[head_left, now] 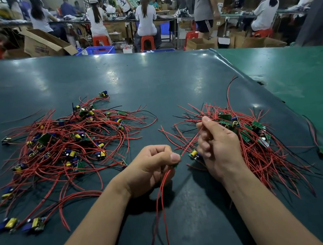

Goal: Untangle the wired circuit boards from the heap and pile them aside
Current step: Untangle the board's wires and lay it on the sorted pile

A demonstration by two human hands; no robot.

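Between the two piles on the table [171, 76], the left hand [150, 168] pinches a small board [175, 164], largely hidden by the thumb, its red wires [160, 204] hanging toward the person; the right hand [216, 148] pinches red leads [189, 142] running from another board [194, 155] just beside it; the sorted pile [254, 137] lies right, nearer that hand; the heap [65, 140] lies left.
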